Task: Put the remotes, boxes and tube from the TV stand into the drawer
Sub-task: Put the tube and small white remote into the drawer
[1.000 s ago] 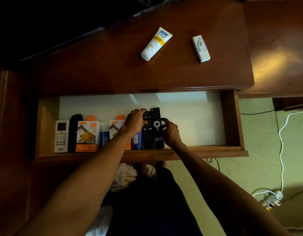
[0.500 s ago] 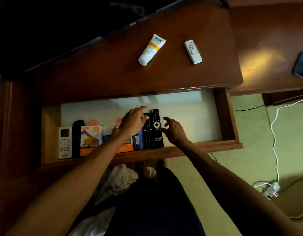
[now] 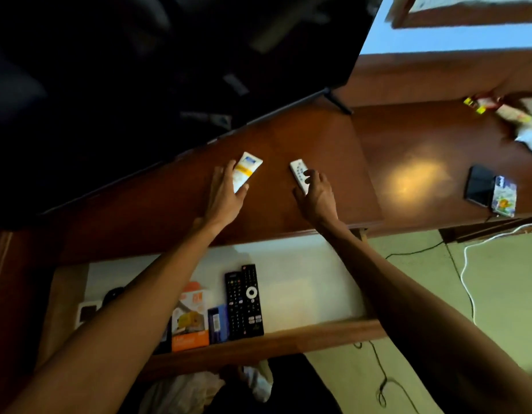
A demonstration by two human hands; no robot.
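Observation:
A white and yellow tube (image 3: 248, 167) lies on the brown TV stand (image 3: 333, 138), and my left hand (image 3: 224, 194) is closed around its lower half. Just to the right, my right hand (image 3: 317, 195) grips the lower end of a small white remote (image 3: 297, 170), which still rests on the stand. Below, the drawer (image 3: 288, 339) is pulled out. Two black remotes (image 3: 243, 303), a blue box (image 3: 218, 322) and an orange box (image 3: 190, 321) lie in it. My left forearm hides the items further left, except part of a white remote (image 3: 87, 313).
A large dark TV (image 3: 139, 70) stands just behind the tube. On the lower shelf at the right lie a black phone (image 3: 479, 185), a small printed pack (image 3: 503, 200) and some wrappers (image 3: 512, 115). A white cable (image 3: 467, 282) trails on the floor.
Both hands have left the black remotes in the drawer and reached up onto the stand, the left onto the tube and the right onto the white remote. The view has tilted upward.

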